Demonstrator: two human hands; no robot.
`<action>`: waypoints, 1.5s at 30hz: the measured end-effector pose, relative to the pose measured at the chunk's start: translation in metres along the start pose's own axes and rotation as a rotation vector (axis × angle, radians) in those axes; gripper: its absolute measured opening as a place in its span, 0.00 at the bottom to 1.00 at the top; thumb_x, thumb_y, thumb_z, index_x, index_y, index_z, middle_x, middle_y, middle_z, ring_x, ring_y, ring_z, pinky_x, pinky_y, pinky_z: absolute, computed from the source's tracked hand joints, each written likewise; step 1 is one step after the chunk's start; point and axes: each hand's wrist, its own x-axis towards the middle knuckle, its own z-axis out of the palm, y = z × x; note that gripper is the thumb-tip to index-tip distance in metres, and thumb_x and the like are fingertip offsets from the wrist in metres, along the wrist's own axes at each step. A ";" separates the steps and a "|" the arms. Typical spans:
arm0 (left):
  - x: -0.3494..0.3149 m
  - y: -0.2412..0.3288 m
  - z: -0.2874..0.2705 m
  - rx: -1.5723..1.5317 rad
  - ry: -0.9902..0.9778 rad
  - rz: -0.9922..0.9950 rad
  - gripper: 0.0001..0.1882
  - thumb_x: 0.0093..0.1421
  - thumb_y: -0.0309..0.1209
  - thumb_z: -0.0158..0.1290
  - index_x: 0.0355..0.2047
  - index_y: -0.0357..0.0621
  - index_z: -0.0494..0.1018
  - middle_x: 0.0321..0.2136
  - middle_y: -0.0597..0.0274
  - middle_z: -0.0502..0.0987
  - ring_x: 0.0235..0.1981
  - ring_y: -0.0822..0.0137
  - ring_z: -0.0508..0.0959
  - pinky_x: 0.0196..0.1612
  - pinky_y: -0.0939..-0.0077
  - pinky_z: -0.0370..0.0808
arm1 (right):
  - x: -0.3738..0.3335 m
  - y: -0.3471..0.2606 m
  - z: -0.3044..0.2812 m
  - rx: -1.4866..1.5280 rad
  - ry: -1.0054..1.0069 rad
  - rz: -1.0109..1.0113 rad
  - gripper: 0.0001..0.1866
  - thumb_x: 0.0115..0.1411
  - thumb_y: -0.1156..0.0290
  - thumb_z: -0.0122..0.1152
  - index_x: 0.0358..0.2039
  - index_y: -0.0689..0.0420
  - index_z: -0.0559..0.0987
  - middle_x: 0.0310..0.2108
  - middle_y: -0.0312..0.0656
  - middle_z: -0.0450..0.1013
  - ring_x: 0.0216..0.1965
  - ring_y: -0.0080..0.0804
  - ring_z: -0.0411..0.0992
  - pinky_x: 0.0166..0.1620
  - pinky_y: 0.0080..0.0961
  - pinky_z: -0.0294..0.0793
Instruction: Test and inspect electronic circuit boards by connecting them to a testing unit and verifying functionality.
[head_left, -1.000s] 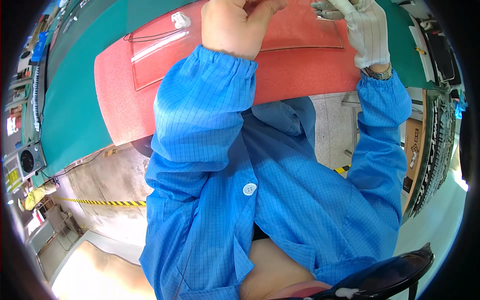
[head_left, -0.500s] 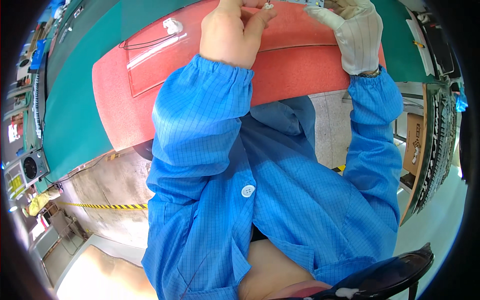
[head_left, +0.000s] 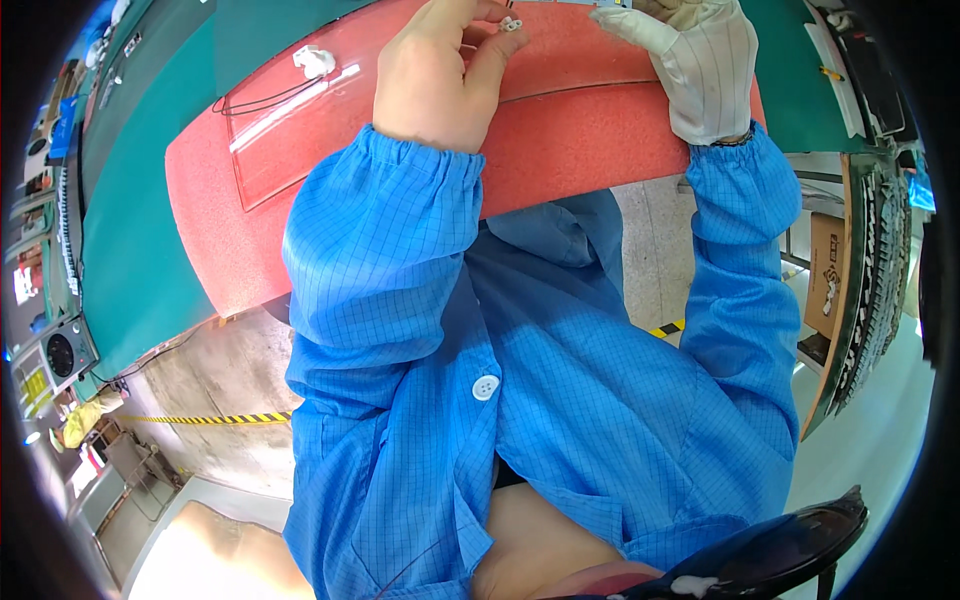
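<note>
My bare left hand (head_left: 432,78) is over the red mat (head_left: 590,125), thumb and fingers pinched on a small white connector (head_left: 512,24). To its right, my right hand (head_left: 703,75) wears a white striped glove. Its thumb and fingers close on a pale circuit board (head_left: 618,3), of which only a sliver shows at the top edge. A gap separates the connector from the board. Left of my left hand lies a white connector piece (head_left: 315,62) with thin dark wires (head_left: 262,103) trailing from it.
The red mat rests on a green tabletop (head_left: 140,215), with a clear sheet (head_left: 240,175) at its left part. A pen-like tool (head_left: 832,74) lies at the far right. Below the table's right side stand a cardboard box (head_left: 824,265) and a rack edge (head_left: 868,300).
My left hand has shifted slightly left and down with the connector, widening its gap from the board. The board has slipped further past the top edge. The whole view has shifted a little.
</note>
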 end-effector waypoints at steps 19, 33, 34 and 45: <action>0.000 -0.005 0.001 -0.042 0.007 0.024 0.21 0.53 0.16 0.51 0.50 0.36 0.68 0.30 0.59 0.76 0.31 0.71 0.77 0.36 0.81 0.73 | 0.001 -0.001 0.001 -0.016 0.005 -0.015 0.31 0.43 0.87 0.65 0.50 0.62 0.68 0.42 0.48 0.74 0.41 0.34 0.75 0.43 0.26 0.77; 0.001 -0.018 0.002 -0.044 -0.007 0.103 0.23 0.52 0.14 0.51 0.50 0.35 0.67 0.29 0.60 0.76 0.31 0.72 0.76 0.36 0.82 0.73 | -0.001 0.003 -0.002 -0.022 -0.019 -0.075 0.31 0.42 0.87 0.66 0.50 0.62 0.68 0.42 0.47 0.74 0.41 0.32 0.75 0.44 0.24 0.76; 0.001 -0.020 0.002 -0.036 -0.010 0.105 0.23 0.52 0.14 0.51 0.50 0.35 0.67 0.29 0.60 0.76 0.31 0.71 0.77 0.36 0.81 0.73 | -0.001 0.004 -0.002 -0.033 -0.032 -0.096 0.31 0.42 0.87 0.66 0.50 0.61 0.68 0.41 0.47 0.74 0.41 0.32 0.75 0.44 0.24 0.76; 0.001 -0.019 0.003 -0.029 -0.034 0.097 0.23 0.52 0.16 0.52 0.50 0.35 0.67 0.29 0.59 0.76 0.31 0.70 0.77 0.36 0.80 0.74 | -0.002 0.004 -0.004 -0.054 -0.037 -0.123 0.32 0.42 0.87 0.66 0.50 0.61 0.68 0.41 0.47 0.74 0.40 0.31 0.75 0.44 0.24 0.76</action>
